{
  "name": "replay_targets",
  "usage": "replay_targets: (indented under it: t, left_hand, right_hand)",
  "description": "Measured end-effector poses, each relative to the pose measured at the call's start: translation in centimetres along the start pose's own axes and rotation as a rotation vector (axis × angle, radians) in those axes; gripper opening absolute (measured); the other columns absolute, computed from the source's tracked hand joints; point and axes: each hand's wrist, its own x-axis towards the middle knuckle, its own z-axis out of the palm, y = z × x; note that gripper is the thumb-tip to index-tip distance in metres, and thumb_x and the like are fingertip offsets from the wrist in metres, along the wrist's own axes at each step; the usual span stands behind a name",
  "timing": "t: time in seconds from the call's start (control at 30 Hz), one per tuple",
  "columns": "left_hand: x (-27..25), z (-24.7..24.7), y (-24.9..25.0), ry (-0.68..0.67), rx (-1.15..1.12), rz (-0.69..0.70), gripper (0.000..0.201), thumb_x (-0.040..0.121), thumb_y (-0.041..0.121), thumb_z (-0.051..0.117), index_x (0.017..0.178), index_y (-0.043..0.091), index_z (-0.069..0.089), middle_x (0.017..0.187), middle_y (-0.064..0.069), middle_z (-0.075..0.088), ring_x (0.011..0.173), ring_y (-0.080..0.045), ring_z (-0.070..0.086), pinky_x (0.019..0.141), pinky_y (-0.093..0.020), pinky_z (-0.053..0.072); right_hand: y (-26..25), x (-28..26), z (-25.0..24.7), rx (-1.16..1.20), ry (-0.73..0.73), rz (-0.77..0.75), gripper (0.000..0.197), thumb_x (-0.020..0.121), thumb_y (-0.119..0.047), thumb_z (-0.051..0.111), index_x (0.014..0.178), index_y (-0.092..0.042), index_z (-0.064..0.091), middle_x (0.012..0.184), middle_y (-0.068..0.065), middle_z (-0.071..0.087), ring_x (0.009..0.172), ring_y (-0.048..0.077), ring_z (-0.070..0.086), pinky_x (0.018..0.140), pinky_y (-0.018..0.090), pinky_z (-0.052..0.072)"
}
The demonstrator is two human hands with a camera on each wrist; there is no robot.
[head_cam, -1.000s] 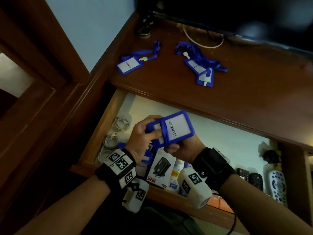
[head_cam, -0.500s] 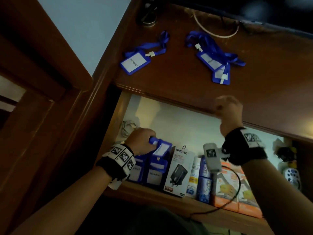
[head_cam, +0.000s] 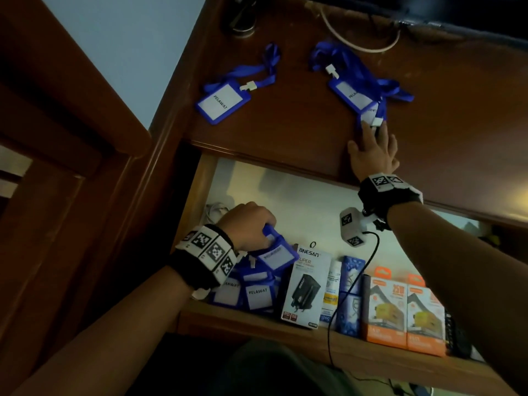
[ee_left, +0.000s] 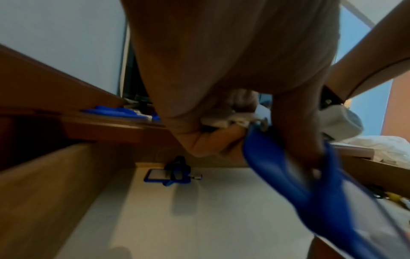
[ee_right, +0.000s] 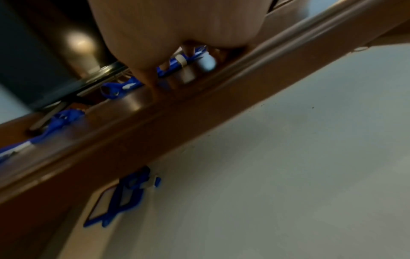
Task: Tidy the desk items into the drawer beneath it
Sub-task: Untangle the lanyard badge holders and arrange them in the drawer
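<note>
The open drawer [head_cam: 245, 318] under the wooden desk [head_cam: 300, 132] holds a stack of blue badge holders [head_cam: 251, 292] at its front left. My left hand [head_cam: 248, 224] grips a blue badge holder [head_cam: 275, 252] above that stack; in the left wrist view the fingers curl round that holder [ee_left: 310, 189]. On the desktop my right hand [head_cam: 371, 150] reaches with straight fingers and touches the near end of a pile of blue badges with lanyards [head_cam: 360, 90]. Another badge with a lanyard [head_cam: 225, 100] lies on the desk's left part.
Boxed chargers stand along the drawer's front: a black-and-white box [head_cam: 308, 287], blue boxes [head_cam: 350, 292], orange boxes [head_cam: 400, 307]. A white cable [head_cam: 214, 210] lies at the drawer's left. One badge [ee_left: 168, 174] lies at the drawer's back. A beige cord [head_cam: 360, 38] and dark screen sit behind.
My left hand has lowered the badge holder into the drawer's front left. My right hand let go of it, rose out of the drawer and now touches the badge pile on the desk.
</note>
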Motion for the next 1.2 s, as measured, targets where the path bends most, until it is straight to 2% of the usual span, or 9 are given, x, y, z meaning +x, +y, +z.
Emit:
replay_targets:
  t: [0.13,0.27,0.43,0.57,0.67,0.83,0.93,1.07,1.2]
  left_hand:
    - [-1.1,0.3,-0.2,-0.207,0.141,-0.04,0.012,0.073,0.017,0.065,0.062,0.018,0.061,0.062,0.001,0.055,0.064,-0.021,0.057,0.055,-0.029,0.045]
    - [-1.3,2.9,-0.4,-0.322,0.258,-0.069,0.009,0.08,0.022,0.063,0.076,0.014,0.064,0.071,-0.003,0.054,0.063,-0.021,0.054,0.054,-0.029,0.045]
    - [-0.9,6.0,-0.3,-0.283,0.289,-0.045,0.03,0.091,0.032,0.056,0.109,0.008,0.058,0.118,-0.011,0.046,0.103,-0.031,0.054,0.073,-0.036,0.042]
    - [-1.0,7.0,1.0,-0.202,0.252,-0.031,0.037,0.09,0.034,0.06,0.113,0.005,0.054,0.117,-0.012,0.049,0.101,-0.03,0.056,0.073,-0.035,0.041]
    - [-1.0,7.4,2.1,-0.188,0.278,0.046,0.039,0.087,0.036,0.063,0.109,0.005,0.059,0.118,-0.012,0.05,0.101,-0.03,0.056,0.079,-0.037,0.044]
    - [-0.8,8.2,2.7,-0.2,0.213,0.067,0.031,0.084,0.03,0.065,0.106,0.01,0.058,0.117,-0.01,0.046,0.102,-0.03,0.054,0.082,-0.038,0.044]
    - [-1.0,8.9,2.1,-0.173,0.127,0.031,0.031,0.08,0.02,0.067,0.107,0.018,0.053,0.115,-0.004,0.044,0.105,-0.024,0.049,0.083,-0.035,0.043]
    - [-1.2,9.3,1.4,-0.127,-0.021,-0.039,0.05,0.074,0.021,0.072,0.118,0.027,0.049,0.117,0.002,0.046,0.111,-0.019,0.046,0.094,-0.036,0.043]
    - [-1.0,8.6,2.2,0.162,-0.048,-0.123,0.048,0.071,0.02,0.069,0.113,0.033,0.051,0.123,0.008,0.045,0.116,-0.016,0.043,0.098,-0.039,0.034]
  right_hand:
    - [0.9,-0.6,0.4,-0.031,0.068,-0.06,0.055,0.093,-0.037,0.047,0.145,-0.036,0.032,0.16,-0.001,0.012,0.146,0.025,0.007,0.11,0.053,0.015]
    - [1.9,-2.3,0.8,-0.006,0.172,-0.116,0.054,0.082,-0.041,0.051,0.133,-0.024,0.045,0.146,0.01,0.032,0.138,0.03,0.027,0.102,0.056,0.025]
    - [3.0,-4.9,1.1,-0.036,0.231,-0.119,0.064,0.071,-0.053,0.056,0.126,-0.022,0.046,0.128,0.015,0.038,0.122,0.036,0.04,0.099,0.055,0.031]
    - [4.4,-5.7,0.8,-0.001,0.197,-0.209,0.077,0.071,-0.046,0.069,0.137,-0.019,0.041,0.126,0.018,0.038,0.117,0.039,0.042,0.102,0.054,0.036]
    - [5.4,-5.9,0.6,-0.022,0.164,-0.283,0.074,0.067,-0.03,0.074,0.134,-0.017,0.046,0.123,0.02,0.038,0.111,0.039,0.043,0.098,0.051,0.04]
    - [5.6,-6.7,0.7,-0.033,0.243,-0.308,0.052,0.069,0.005,0.06,0.119,-0.008,0.058,0.12,0.024,0.043,0.103,0.043,0.045,0.086,0.05,0.047]
    - [5.5,-7.1,0.4,-0.042,0.283,-0.32,0.038,0.069,0.01,0.057,0.105,-0.003,0.061,0.115,0.027,0.046,0.098,0.044,0.045,0.08,0.048,0.045]
    - [6.3,-7.6,-0.1,-0.026,0.275,-0.342,0.028,0.071,0.011,0.058,0.097,0.0,0.061,0.11,0.027,0.048,0.095,0.044,0.046,0.078,0.046,0.043]
    - [7.3,-9.0,-0.7,0.191,0.281,-0.261,0.029,0.074,0.007,0.061,0.102,-0.003,0.062,0.107,0.022,0.05,0.093,0.04,0.053,0.072,0.035,0.043]
